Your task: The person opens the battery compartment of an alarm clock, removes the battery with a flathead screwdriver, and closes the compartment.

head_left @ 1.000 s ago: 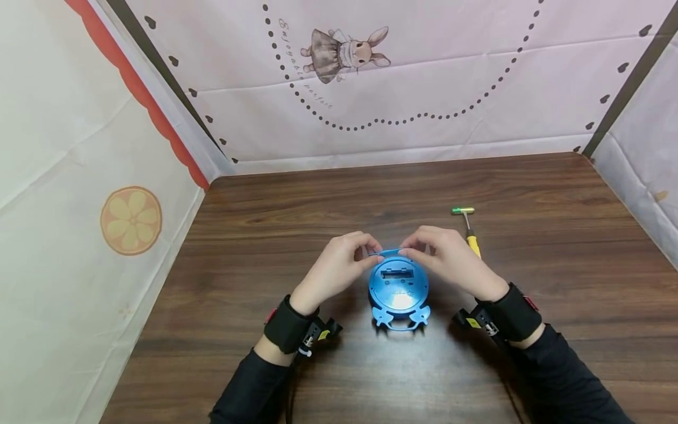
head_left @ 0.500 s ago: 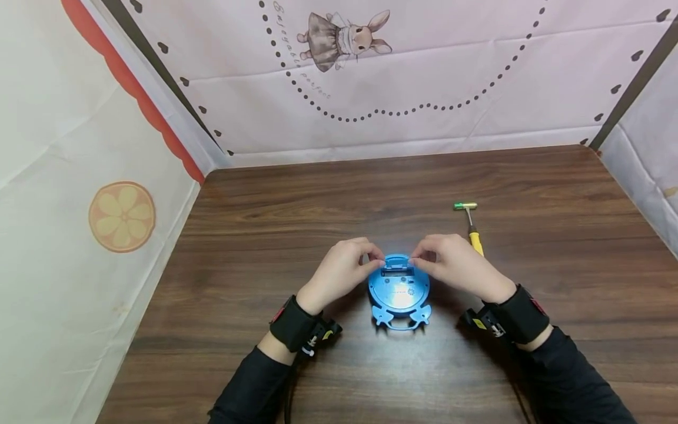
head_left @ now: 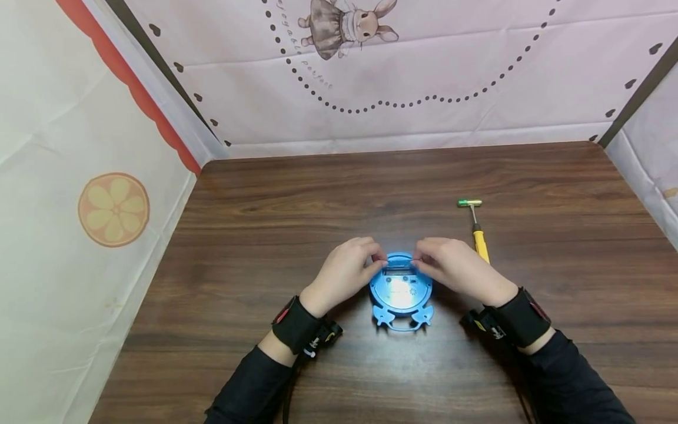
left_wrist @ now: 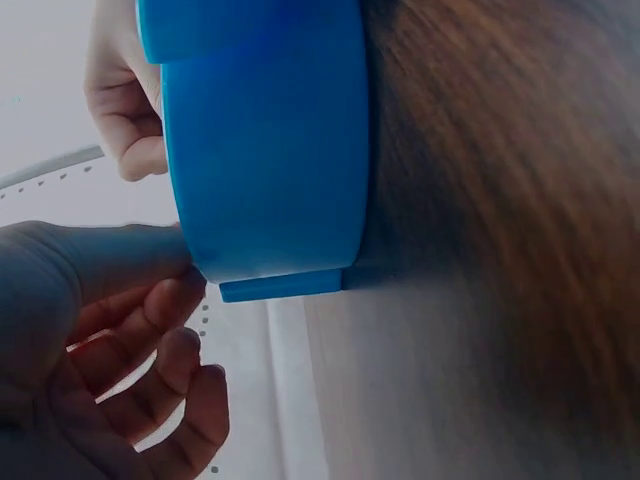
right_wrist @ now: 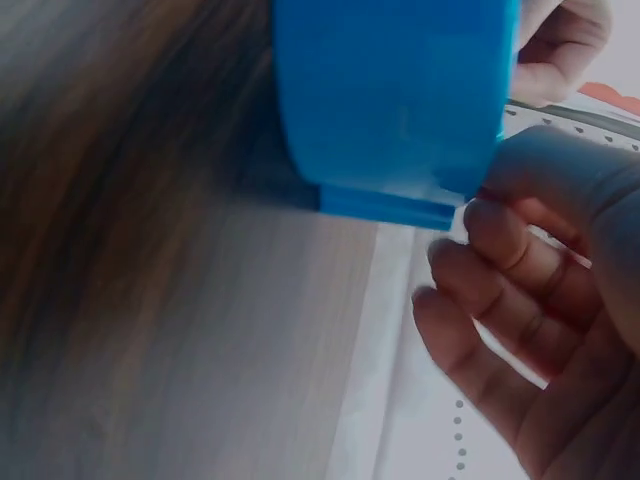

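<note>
A round blue plastic case (head_left: 401, 300), like a small alarm clock lying face down, rests on the table with its moulded feet toward me. A narrow slot shows in its upper back. Over that slot, my left hand (head_left: 346, 268) and right hand (head_left: 455, 268) pinch the two ends of a small blue cover (head_left: 399, 262) between thumb and fingertips. In the left wrist view the case's curved side (left_wrist: 265, 160) rises beside the left thumb, the other fingers loosely curled. The right wrist view shows the right fingertips at the edge of the case (right_wrist: 395, 100); the cover is hidden there.
To the right lies a yellow-handled screwdriver-like tool (head_left: 480, 242), partly behind the right hand. A green and gold battery-like cylinder (head_left: 469, 202) lies across its far end. Printed cloth walls (head_left: 424, 70) stand behind and beside the wooden table (head_left: 275, 200).
Both hands have come down toward me with the blue cover, from beyond the case's far edge onto its back over the slot. The head view has shifted slightly.
</note>
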Available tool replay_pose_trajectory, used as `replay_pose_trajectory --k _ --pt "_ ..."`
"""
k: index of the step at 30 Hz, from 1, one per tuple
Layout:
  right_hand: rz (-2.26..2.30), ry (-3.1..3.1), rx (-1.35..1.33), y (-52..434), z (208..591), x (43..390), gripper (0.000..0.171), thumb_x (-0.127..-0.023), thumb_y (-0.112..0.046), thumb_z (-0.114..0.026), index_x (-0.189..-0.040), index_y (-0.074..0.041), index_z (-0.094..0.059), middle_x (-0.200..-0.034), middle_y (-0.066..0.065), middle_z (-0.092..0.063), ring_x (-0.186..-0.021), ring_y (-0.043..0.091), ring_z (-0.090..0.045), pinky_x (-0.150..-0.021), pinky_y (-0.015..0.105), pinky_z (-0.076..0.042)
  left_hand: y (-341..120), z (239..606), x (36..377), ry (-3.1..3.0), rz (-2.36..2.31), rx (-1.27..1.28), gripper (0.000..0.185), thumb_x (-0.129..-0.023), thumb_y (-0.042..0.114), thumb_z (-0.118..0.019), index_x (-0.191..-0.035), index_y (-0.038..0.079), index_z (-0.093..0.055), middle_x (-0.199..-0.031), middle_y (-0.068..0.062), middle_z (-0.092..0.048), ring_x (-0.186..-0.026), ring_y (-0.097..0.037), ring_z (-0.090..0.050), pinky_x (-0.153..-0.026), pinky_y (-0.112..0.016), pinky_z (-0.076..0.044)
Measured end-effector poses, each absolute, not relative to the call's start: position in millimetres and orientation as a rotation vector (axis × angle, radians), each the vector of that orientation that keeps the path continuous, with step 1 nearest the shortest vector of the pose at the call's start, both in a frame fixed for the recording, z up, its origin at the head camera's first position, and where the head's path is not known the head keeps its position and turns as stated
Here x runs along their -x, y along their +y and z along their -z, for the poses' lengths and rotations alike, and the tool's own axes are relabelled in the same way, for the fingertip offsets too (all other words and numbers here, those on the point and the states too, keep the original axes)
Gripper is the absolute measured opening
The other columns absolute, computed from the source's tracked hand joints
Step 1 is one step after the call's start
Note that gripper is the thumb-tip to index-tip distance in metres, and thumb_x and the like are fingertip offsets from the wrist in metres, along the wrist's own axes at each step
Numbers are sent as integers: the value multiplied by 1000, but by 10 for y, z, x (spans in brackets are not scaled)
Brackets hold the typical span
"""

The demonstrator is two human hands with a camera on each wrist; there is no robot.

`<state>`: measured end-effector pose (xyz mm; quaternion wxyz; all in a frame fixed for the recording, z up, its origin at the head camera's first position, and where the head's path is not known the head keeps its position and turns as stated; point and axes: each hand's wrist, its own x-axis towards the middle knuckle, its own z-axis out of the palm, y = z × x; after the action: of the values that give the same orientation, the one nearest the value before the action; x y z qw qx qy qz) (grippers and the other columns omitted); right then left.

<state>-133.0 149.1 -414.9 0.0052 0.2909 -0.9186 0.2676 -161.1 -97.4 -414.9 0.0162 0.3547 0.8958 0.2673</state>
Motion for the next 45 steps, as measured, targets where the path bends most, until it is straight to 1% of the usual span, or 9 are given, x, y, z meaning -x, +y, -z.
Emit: replay_pose_trajectory --k 4,10,12,16,21,30,38,41,45 --pt "-830 -2852 -949 1490 4172 1330 13 -94 -10 -71 -90 -16 -61 -82 -9 -56 -70 6 -51 -65 26 -48 -977 4154 1605 2805 -801 -1161 5 -97 13 -68 -94 16 -71 -93 5 -62 -83 -9 -55 -70 -26 -48" --pt "-834 -2816 -977 1488 4214 1325 16 -96 -8 -67 -88 -17 -57 -79 -11 -51 -66 4 -46 -61 25 -42 -983 4179 1621 2740 -902 -1153 6 -100 10 -65 -100 10 -71 -125 -10 -64 -98 -18 -67 -80 -31 -54" --pt "-836 -2806 -977 1489 4223 1323 17 -97 -8 -66 -88 -17 -56 -78 -11 -50 -65 4 -44 -60 24 -40 -977 4192 1631 2718 -927 -1158 7 -100 9 -64 -102 7 -70 -123 -11 -67 -99 -18 -68 -81 -31 -54" --pt "-815 -2790 -973 1477 4232 1321 19 -97 -7 -64 -85 -17 -53 -74 -10 -44 -62 5 -40 -57 24 -36 -954 4221 1651 2725 -914 -1190 6 -101 10 -63 -101 7 -68 -95 -2 -69 -80 -10 -63 -73 -26 -52" --pt "-766 -2786 -962 1450 4217 1310 22 -96 -7 -65 -82 -16 -50 -71 -8 -38 -60 6 -37 -55 24 -34 -935 4223 1643 2760 -877 -1201 8 -101 9 -61 -94 10 -63 -87 1 -64 -76 -8 -56 -70 -26 -50" --pt "-772 -2803 -929 1473 4224 1310 21 -96 -7 -67 -82 -16 -53 -69 -9 -41 -58 5 -39 -55 24 -36 -932 4237 1672 2705 -895 -1193 7 -101 9 -62 -95 10 -65 -91 1 -65 -78 -9 -58 -71 -26 -51" --pt "-812 -2832 -943 1463 4167 1274 6 -94 -13 -73 -89 -15 -72 -81 -10 -64 -67 0 -53 -61 24 -47 -1082 4203 1674 2539 -956 -1149 5 -98 12 -68 -97 13 -73 -100 3 -69 -94 -8 -66 -84 -27 -53" --pt "-835 -2845 -943 1470 4137 1267 3 -94 -15 -73 -92 -15 -76 -84 -10 -67 -70 0 -56 -62 24 -47 -1100 4175 1671 2512 -957 -1171 5 -98 14 -69 -97 13 -74 -103 2 -69 -97 -9 -65 -84 -26 -53" --pt "-879 -2873 -933 1477 4104 1274 8 -95 -18 -72 -98 -15 -79 -84 -10 -66 -70 -1 -55 -61 24 -46 -1112 4135 1671 2505 -941 -1162 5 -97 15 -71 -98 12 -74 -111 -1 -69 -103 -12 -66 -87 -26 -53"
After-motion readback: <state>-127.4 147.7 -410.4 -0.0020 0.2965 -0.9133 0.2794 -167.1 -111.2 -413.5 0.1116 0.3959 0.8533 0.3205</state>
